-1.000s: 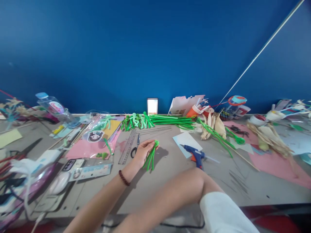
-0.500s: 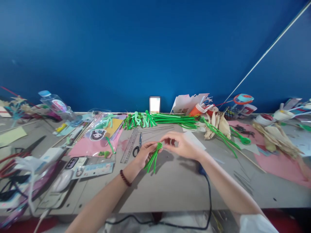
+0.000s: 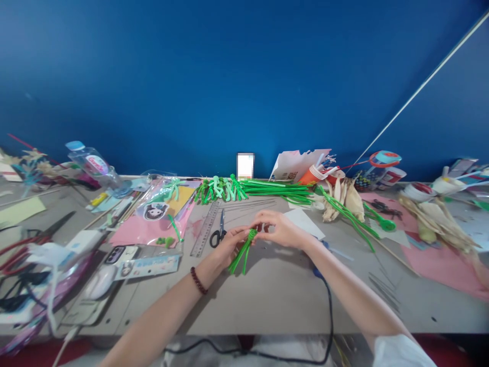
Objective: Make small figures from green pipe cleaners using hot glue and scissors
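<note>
- Grey tabletop [image 3: 275, 306]: the green pipe-cleaner bundle [image 3: 242, 256] is over its middle, between both hands.
- Right hand [image 3: 281, 229]: curled at the bundle's right; whether its fingertips grip is unclear.
- Left hand [image 3: 228, 246]: nearer, thumb and fingers pinching the bundle just below its top.
- Bundle: long axis slants, loose stems fanning toward the person and slightly left.
- Knotted top [image 3: 252, 233]: points away, between the fingertips.

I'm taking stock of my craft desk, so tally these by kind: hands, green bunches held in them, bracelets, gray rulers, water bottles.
Hands: 2, left hand and right hand
Held green bunch: 1
Bracelet: 1
Gray ruler: 1
Water bottle: 1
Total: 6
</note>
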### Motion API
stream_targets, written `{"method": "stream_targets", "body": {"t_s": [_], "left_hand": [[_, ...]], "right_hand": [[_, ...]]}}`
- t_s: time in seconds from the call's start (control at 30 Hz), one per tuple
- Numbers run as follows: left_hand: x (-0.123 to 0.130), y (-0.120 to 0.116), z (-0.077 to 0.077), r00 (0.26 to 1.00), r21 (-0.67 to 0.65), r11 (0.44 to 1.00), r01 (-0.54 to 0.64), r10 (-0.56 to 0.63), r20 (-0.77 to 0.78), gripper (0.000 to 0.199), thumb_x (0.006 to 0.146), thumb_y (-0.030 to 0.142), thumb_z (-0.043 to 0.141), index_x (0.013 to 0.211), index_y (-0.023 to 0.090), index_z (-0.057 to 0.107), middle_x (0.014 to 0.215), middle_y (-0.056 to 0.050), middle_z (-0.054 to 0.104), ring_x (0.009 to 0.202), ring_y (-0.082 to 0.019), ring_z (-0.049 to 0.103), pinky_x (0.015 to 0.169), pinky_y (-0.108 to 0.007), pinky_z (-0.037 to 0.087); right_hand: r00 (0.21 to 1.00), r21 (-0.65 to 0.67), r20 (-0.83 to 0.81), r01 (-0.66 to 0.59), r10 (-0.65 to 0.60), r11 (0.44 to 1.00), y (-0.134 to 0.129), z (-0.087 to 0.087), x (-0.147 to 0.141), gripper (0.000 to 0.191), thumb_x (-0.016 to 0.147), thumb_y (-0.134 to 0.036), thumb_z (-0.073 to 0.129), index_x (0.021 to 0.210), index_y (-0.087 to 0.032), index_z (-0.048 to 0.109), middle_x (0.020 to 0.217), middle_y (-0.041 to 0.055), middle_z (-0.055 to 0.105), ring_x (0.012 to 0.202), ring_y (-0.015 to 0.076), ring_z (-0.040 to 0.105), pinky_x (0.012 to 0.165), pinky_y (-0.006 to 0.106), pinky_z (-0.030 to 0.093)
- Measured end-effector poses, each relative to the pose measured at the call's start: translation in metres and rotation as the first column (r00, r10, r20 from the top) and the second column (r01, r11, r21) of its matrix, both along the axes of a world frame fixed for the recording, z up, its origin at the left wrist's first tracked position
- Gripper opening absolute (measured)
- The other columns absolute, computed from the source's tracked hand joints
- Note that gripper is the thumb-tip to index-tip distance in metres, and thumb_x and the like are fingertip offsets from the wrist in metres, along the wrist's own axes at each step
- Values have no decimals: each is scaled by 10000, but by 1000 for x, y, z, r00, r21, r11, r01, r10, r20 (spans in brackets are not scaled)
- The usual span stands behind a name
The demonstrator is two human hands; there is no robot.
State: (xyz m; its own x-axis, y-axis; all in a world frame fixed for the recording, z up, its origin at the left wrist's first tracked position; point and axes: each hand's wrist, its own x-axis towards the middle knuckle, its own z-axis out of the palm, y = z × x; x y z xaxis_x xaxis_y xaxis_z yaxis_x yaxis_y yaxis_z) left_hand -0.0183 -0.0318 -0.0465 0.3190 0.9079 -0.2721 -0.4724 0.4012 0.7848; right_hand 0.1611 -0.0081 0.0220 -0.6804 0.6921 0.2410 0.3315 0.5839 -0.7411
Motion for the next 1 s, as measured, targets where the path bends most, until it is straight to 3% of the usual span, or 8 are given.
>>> {"method": "stream_targets", "body": {"t_s": [0.27, 0.5, 0.7, 1.0], "left_hand": [[-3, 2, -4, 999, 51, 998, 25, -23, -42, 305, 613, 383, 764, 795, 142, 725, 648, -38, 683, 566, -118, 597, 543, -188, 421], [-3, 5, -7, 999, 144, 990, 2, 4, -44, 349, 567, 350, 795, 845, 150, 727, 754, -55, 705, 598, -140, 606, 655, -264, 477], [-5, 6, 0, 986, 267, 964, -2, 47, -162, 262, 629, 331, 757, 810, 145, 726, 673, -44, 678, 585, -133, 589, 598, -239, 452], [-2, 2, 0, 983, 279, 960, 30, 22, -183, 278, 712, 403, 684, 788, 137, 705, 590, -26, 623, 555, -118, 562, 586, -227, 443]], "right_hand": [[996, 43, -76, 42, -39, 998, 3, -8, -2, 235, 796, -379, 634, 922, -186, 681, 881, 37, 557, 659, 108, 538, 645, 248, 480], [996, 104, -58, 72, -66, 992, 2, -7, -2, 185, 811, -340, 622, 888, -180, 674, 871, 45, 581, 665, 117, 531, 641, 258, 472], [992, 212, -41, 128, -122, 969, 4, -12, -4, 159, 819, -325, 618, 864, -188, 685, 815, 39, 596, 717, 141, 551, 652, 253, 455], [990, 338, -41, 138, -132, 931, 4, -18, -4, 172, 856, -332, 564, 859, -206, 682, 852, 59, 617, 833, 181, 583, 757, 294, 469]]}}
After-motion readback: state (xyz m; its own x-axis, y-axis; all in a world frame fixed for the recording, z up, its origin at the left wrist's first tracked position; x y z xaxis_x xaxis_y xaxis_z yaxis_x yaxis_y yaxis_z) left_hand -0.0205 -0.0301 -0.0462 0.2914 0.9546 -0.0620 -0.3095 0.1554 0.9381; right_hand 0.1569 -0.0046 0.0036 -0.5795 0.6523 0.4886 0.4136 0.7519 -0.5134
